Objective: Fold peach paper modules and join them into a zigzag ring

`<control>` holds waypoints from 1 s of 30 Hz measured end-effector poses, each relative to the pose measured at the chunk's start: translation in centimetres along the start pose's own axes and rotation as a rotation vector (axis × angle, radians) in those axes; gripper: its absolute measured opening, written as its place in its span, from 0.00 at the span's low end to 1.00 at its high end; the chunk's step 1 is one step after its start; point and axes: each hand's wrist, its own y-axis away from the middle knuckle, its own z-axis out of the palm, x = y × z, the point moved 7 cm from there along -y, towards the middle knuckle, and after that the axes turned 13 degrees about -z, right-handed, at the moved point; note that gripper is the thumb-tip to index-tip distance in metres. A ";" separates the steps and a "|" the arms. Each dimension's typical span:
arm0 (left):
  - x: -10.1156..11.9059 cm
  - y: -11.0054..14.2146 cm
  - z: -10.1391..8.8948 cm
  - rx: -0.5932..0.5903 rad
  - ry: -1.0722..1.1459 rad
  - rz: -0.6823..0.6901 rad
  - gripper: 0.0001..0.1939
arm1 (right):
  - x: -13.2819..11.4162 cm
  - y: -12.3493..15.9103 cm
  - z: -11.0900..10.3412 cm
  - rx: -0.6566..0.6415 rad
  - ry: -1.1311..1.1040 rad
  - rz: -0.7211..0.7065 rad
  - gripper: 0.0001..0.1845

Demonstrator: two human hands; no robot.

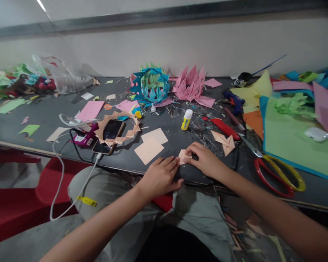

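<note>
A small folded piece of peach paper (182,155) lies at the table's front edge between my hands. My right hand (206,159) is closed, thumb and fingers pinching its right side. Stretched out flat, my left hand (161,174) touches the paper's left edge with its fingertips, thumb apart. Two flat peach paper squares (149,150) overlap just left of it. Right of my right hand are folded peach paper pieces (226,145). A glue stick (186,120) with a white cap and yellow label stands upright behind the paper.
Large scissors (258,154) with red and yellow handles lie at right. A peach paper ring (117,140) rests over a phone (105,143) by a purple power adapter (84,138). Blue (153,87) and pink folded-paper models (190,85) stand behind, among scraps. A glue gun (234,102) lies further right.
</note>
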 end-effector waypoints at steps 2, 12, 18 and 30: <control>0.0 -0.1 -0.1 -0.010 0.009 -0.007 0.22 | 0.6 0.2 -0.3 -0.028 -0.015 0.018 0.04; -1.2 -2.2 -0.5 -0.064 0.152 -0.129 0.09 | 0.5 0.4 -0.9 0.063 -0.035 -0.012 0.06; -2.1 -5.3 -0.4 -0.059 0.292 -0.287 0.10 | 0.5 0.5 -0.6 0.082 0.028 -0.001 0.12; -4.3 -5.3 1.3 -0.193 1.087 -0.664 0.06 | 0.9 0.7 -1.2 0.219 -0.271 0.145 0.09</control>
